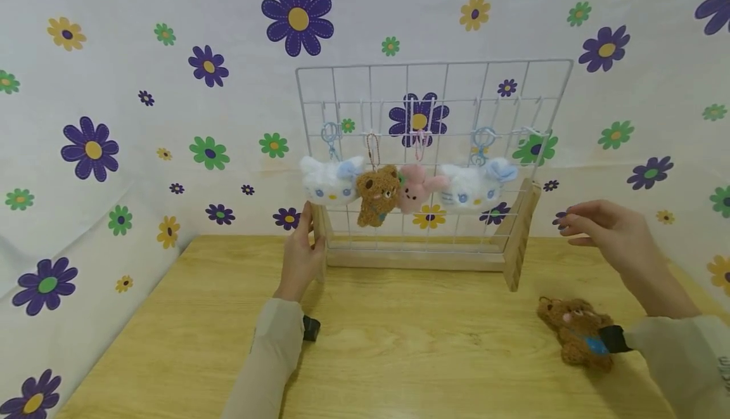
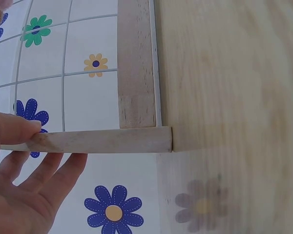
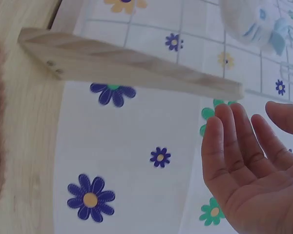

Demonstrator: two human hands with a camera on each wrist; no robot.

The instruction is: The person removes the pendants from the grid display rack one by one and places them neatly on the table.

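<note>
A white wire grid rack (image 1: pixel 407 67) stands upright in a wooden base. My left hand (image 1: pixel 301 257) holds the rack's left wooden side support (image 2: pixel 102 141), thumb on one side and fingers on the other. To the right of the rack, my right hand (image 1: pixel 618 241) hovers with nothing in it, its fingers loosely bent, apart from the right wooden support (image 1: pixel 521 235). From the grid hang two white plush cat heads (image 1: pixel 332 181) with blue bows, a brown plush bear (image 1: pixel 377 196) and a pink plush bunny (image 1: pixel 415 189).
Another brown plush bear (image 1: pixel 584 333) lies on the wooden table (image 1: pixel 410 349) below my right hand, partly behind the sleeve's black strap. An unused white hook (image 1: pixel 525 130) sits at the grid's right. Behind stands a flower-patterned cloth (image 1: pixel 239 26).
</note>
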